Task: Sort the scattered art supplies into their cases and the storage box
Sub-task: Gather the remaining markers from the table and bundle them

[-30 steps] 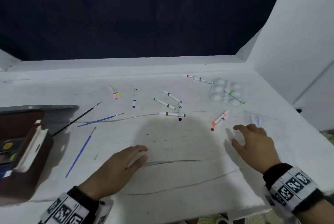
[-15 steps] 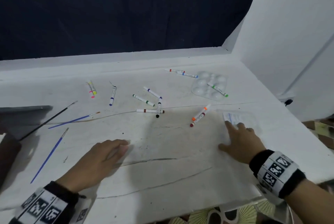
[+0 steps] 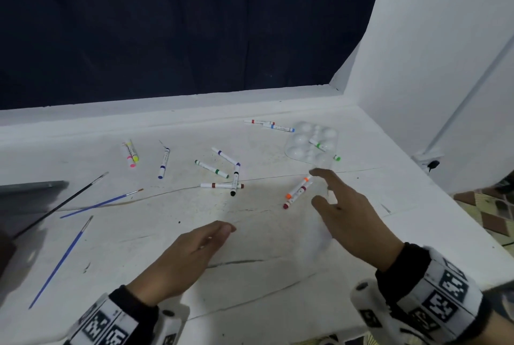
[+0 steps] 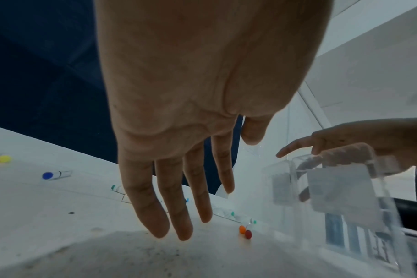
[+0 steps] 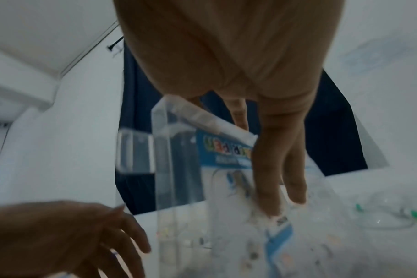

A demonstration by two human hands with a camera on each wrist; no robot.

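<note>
My right hand (image 3: 347, 214) grips a clear plastic marker case (image 4: 333, 188) with a blue printed label. My fingers (image 5: 269, 169) lie along one face, the thumb is under it, and my forefinger sticks out straight. I hold the case off the white worktop (image 3: 264, 275), over its right half, nearer the front edge than the back. From the left wrist its folded end sits up by my fingers and its long axis slants down towards the worktop. From the head view it is almost see-through and I cannot tell its tilt.

My left hand (image 3: 189, 255) is flat, palm down, fingers straight and pressed together. It holds nothing and is just left of the case.

I count twelve white felt markers.
- An orange-capped marker (image 3: 297, 186) and a dark red-capped marker (image 3: 294, 197) lie side by side just beyond my right hand, caps towards the front edge.
- Five lie mid-worktop: green, purple, black, brown and blue.
- A pink and yellow pair lies further left.
- Two lie end to end near the back edge.
- One green-capped marker lies across the single clear plastic paint palette with round wells (image 3: 303, 150), near the back right corner.

Three thin paintbrushes (image 3: 100, 203), one black-handled and two blue-handled, lie slanting towards the left edge.
</note>
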